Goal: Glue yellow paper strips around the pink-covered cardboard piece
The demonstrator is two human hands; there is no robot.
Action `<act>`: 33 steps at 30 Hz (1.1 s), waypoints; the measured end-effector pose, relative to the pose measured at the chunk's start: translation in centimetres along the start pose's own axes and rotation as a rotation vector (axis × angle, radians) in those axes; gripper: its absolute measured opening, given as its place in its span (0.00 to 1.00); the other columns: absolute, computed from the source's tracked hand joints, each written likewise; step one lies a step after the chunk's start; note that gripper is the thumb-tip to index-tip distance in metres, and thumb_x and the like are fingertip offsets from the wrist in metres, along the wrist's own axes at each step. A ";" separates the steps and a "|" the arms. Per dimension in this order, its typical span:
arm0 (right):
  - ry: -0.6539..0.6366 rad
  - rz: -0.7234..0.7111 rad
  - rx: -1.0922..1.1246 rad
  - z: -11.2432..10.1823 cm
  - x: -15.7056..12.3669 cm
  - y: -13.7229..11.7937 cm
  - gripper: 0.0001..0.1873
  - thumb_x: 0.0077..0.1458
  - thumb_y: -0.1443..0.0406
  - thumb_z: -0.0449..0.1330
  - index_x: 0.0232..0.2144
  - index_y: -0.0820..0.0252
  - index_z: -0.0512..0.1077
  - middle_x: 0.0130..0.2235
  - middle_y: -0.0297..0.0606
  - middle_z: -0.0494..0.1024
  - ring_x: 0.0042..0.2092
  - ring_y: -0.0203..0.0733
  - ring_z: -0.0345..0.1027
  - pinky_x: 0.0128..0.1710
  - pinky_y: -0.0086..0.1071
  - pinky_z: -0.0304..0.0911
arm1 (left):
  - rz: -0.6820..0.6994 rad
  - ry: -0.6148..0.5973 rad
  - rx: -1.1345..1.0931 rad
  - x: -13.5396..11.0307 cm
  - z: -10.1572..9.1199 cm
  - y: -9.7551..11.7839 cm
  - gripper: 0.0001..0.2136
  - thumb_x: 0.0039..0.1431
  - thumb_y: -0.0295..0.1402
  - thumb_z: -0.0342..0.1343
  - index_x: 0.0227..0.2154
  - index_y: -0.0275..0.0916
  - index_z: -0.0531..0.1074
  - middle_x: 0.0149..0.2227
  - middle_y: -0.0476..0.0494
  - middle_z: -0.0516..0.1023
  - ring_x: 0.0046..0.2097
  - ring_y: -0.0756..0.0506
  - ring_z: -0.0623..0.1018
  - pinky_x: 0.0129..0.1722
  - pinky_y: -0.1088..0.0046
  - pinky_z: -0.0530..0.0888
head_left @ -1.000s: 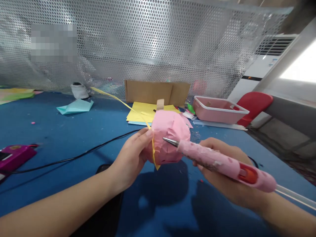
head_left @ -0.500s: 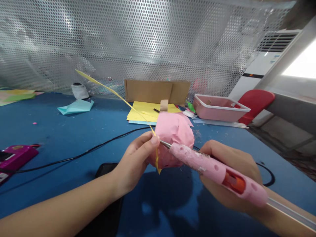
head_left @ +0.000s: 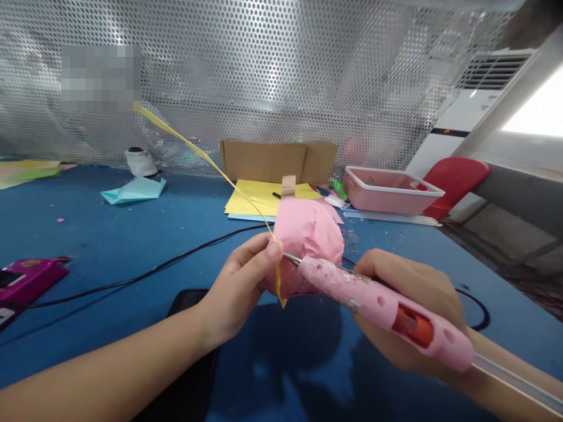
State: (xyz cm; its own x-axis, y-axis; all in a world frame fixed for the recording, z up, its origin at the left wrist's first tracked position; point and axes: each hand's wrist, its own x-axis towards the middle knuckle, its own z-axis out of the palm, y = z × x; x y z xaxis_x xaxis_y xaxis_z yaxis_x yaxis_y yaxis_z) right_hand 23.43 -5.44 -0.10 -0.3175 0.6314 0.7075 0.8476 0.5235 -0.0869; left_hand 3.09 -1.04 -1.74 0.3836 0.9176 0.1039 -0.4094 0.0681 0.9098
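My left hand [head_left: 240, 287] pinches a thin yellow paper strip [head_left: 200, 153] between thumb and fingers, against a rounded bundle wrapped in creased pink paper [head_left: 310, 225]. One long end of the strip slants up to the left; its short, pointed end hangs below my thumb. A tan tab [head_left: 288, 186] shows at the bundle's top. In my right hand [head_left: 413, 293], closed around its handle, is a pink hot glue gun [head_left: 347, 284] with a clear glue stick [head_left: 505, 378] at its back. Its metal tip is right by my left thumb, close to the strip and bundle.
A black cord [head_left: 176, 259] crosses the blue table [head_left: 101, 237]. Under my left forearm lies a black flat object [head_left: 189, 381]. Around are a magenta power strip [head_left: 35, 281], folded light-blue paper [head_left: 134, 190], yellow sheets [head_left: 246, 196], cardboard [head_left: 264, 161] and a pink basket [head_left: 391, 196].
The strip's far end has risen slightly. Both hands, the bundle and the glue gun keep nearly the same pose, the whole view having shifted a touch.
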 end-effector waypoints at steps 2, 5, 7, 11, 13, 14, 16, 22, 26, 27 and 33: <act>-0.026 0.024 0.039 -0.2 -0.1 0.0 0.04 0.46 0.67 0.55 0.28 0.53 0.64 0.21 0.29 0.69 0.22 0.36 0.61 0.23 0.32 0.51 | -0.004 0.008 -0.002 0.0 0.1 0.0 0.14 0.51 0.46 0.63 0.31 0.39 0.76 0.25 0.48 0.71 0.26 0.51 0.70 0.26 0.76 0.70; -0.068 0.027 0.111 -0.3 -0.4 0.1 0.06 0.46 0.66 0.55 0.30 0.52 0.65 0.24 0.30 0.72 0.24 0.38 0.63 0.25 0.33 0.54 | -0.013 0.011 -0.019 -0.1 0.2 0.1 0.14 0.50 0.45 0.64 0.30 0.39 0.75 0.26 0.49 0.72 0.25 0.51 0.70 0.25 0.77 0.70; -0.087 0.023 0.116 -0.3 -0.6 0.3 0.06 0.44 0.66 0.55 0.29 0.52 0.64 0.24 0.30 0.72 0.24 0.38 0.63 0.26 0.33 0.55 | -0.021 0.009 -0.026 -0.1 0.2 0.1 0.14 0.50 0.45 0.64 0.30 0.40 0.75 0.25 0.50 0.73 0.25 0.51 0.70 0.24 0.77 0.70; -0.067 -0.005 0.095 -0.1 -0.6 0.3 0.06 0.44 0.67 0.55 0.29 0.54 0.65 0.23 0.30 0.71 0.24 0.37 0.63 0.27 0.32 0.56 | -0.028 0.015 -0.032 -0.1 0.3 0.2 0.14 0.49 0.45 0.64 0.29 0.40 0.75 0.25 0.50 0.73 0.25 0.51 0.71 0.24 0.77 0.71; -0.058 -0.020 0.108 -0.2 -0.5 0.3 0.05 0.44 0.67 0.55 0.29 0.54 0.66 0.23 0.30 0.71 0.24 0.37 0.63 0.27 0.32 0.56 | -0.032 0.005 -0.033 -0.1 0.3 0.2 0.14 0.49 0.45 0.65 0.30 0.40 0.75 0.25 0.50 0.73 0.25 0.51 0.71 0.24 0.77 0.71; -0.063 -0.026 0.113 -0.2 -0.4 0.3 0.05 0.45 0.67 0.55 0.29 0.55 0.66 0.23 0.30 0.71 0.24 0.37 0.62 0.27 0.31 0.56 | -0.033 -0.002 -0.031 -0.1 0.2 0.2 0.14 0.49 0.45 0.64 0.30 0.40 0.75 0.25 0.50 0.73 0.25 0.51 0.71 0.24 0.77 0.71; -0.094 -0.041 0.120 -0.4 -0.3 0.4 0.05 0.45 0.67 0.54 0.29 0.55 0.66 0.23 0.30 0.71 0.23 0.37 0.61 0.26 0.31 0.55 | -0.028 -0.009 -0.018 -0.2 0.1 0.1 0.14 0.50 0.45 0.64 0.31 0.40 0.76 0.26 0.49 0.73 0.26 0.51 0.72 0.25 0.78 0.71; -0.164 -0.101 0.075 -0.5 -0.4 1.1 0.05 0.46 0.67 0.54 0.29 0.54 0.67 0.22 0.30 0.72 0.23 0.37 0.61 0.28 0.32 0.55 | 0.000 0.000 -0.021 -0.1 -0.2 0.0 0.12 0.53 0.44 0.63 0.33 0.40 0.76 0.25 0.50 0.72 0.25 0.52 0.71 0.26 0.78 0.72; -0.206 -0.121 0.067 -0.1 -0.4 1.4 0.04 0.48 0.65 0.54 0.29 0.53 0.67 0.22 0.31 0.71 0.24 0.38 0.61 0.27 0.33 0.54 | -0.014 0.008 -0.073 0.0 0.0 0.2 0.11 0.52 0.42 0.63 0.32 0.39 0.75 0.25 0.50 0.74 0.25 0.52 0.73 0.25 0.79 0.73; -0.217 -0.105 0.058 0.0 -0.3 1.5 0.04 0.48 0.65 0.53 0.28 0.53 0.68 0.23 0.32 0.71 0.25 0.39 0.62 0.27 0.33 0.53 | -0.011 0.020 -0.100 0.1 0.0 0.3 0.11 0.52 0.42 0.63 0.32 0.39 0.75 0.26 0.50 0.76 0.26 0.51 0.74 0.26 0.78 0.74; -0.271 0.019 -0.095 -1.2 0.2 5.8 0.07 0.48 0.64 0.53 0.30 0.52 0.71 0.27 0.39 0.75 0.31 0.44 0.68 0.29 0.34 0.57 | -0.002 0.225 -0.354 1.3 0.5 1.9 0.13 0.64 0.38 0.50 0.34 0.36 0.76 0.30 0.46 0.80 0.31 0.48 0.79 0.35 0.73 0.77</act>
State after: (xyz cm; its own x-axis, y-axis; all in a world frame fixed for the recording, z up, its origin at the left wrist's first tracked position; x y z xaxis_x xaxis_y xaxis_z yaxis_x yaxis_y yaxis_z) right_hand 28.82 -2.94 0.43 -0.3925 0.7773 0.4916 0.8864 0.4623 -0.0233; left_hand 3.18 0.08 0.34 0.2105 0.9773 -0.0234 -0.6830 0.1641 0.7118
